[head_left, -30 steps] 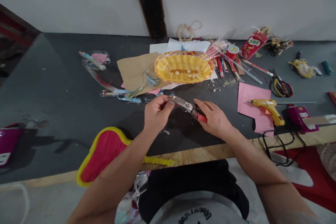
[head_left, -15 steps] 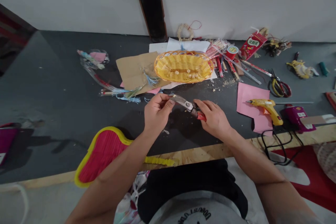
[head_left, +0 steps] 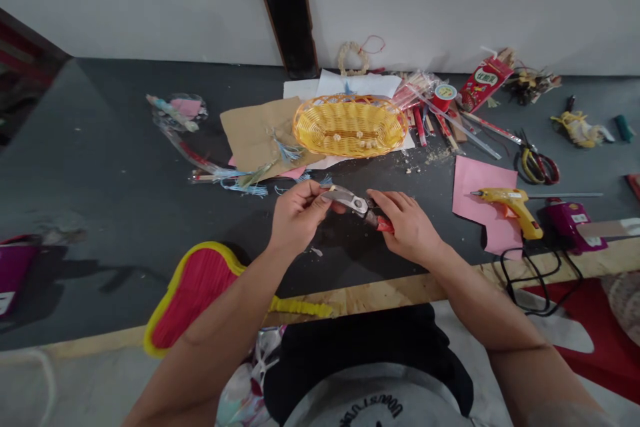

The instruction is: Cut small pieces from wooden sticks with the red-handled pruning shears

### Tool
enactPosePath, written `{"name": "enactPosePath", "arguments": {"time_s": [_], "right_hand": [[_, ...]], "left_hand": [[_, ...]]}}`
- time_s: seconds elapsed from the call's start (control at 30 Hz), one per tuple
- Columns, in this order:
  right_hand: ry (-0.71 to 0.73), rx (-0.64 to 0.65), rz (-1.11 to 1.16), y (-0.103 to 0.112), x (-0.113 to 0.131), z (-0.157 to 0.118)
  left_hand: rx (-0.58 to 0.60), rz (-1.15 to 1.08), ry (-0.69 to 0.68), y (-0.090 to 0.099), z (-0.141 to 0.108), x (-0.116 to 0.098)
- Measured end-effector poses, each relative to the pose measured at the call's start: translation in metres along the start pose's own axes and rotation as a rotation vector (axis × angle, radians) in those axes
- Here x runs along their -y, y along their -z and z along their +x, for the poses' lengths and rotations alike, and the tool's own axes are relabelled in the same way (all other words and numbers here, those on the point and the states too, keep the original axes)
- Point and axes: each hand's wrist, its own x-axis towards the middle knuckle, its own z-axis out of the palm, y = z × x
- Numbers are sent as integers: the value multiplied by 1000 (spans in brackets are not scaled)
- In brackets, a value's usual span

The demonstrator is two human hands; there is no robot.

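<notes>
My right hand [head_left: 411,223] is closed around the red handles of a pair of pruning shears [head_left: 356,203], whose metal blades point left. My left hand [head_left: 299,215] pinches with thumb and forefinger at the blade tips. A small pale piece seems to sit between those fingers and the blades, too small to name. Just beyond both hands lies a yellow woven basket [head_left: 350,130] with several small pale bits in its bottom.
A yellow glue gun [head_left: 507,200] rests on pink paper [head_left: 463,187] at right, near scissors [head_left: 537,163]. A phone [head_left: 290,27] leans on the wall. A red-and-yellow shaped piece [head_left: 197,293] overhangs the front edge at left. Brown paper [head_left: 250,127] lies beside the basket.
My left hand has shifted slightly left and its fingers now sit a little differently at the blade tips. My right hand keeps its hold on the shears.
</notes>
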Motion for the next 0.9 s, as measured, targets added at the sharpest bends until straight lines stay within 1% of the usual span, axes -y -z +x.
{"name": "enactPosePath", "arguments": {"time_s": [0.13,0.27,0.4,0.47,0.57,0.67,0.8,0.9], "right_hand": [[0,13,29,3,2,-1],[-33,47,18,8,6,-2],[-64,29,-11,8,7,-1],[-68,4,-20,6,6,-1],[-66,-8,-31,2,5,0],[-54,12,-36,1,4,0],[-41,32,-38,1,1,1],[-35,38,-31,1,0,1]], "left_hand": [[11,-21,21,0,-1,-1],[-5,2,26,-3,-2,-1],[-53,68,-50,-9,-2,-5],[-96,129,-100,-11,-2,-8],[-142,230,-139,-10,-2,-10],[-107,229,-128,-6,-2,-7],[-16,141,-42,-2,-1,-5],[5,122,-18,-2,-1,-7]]}}
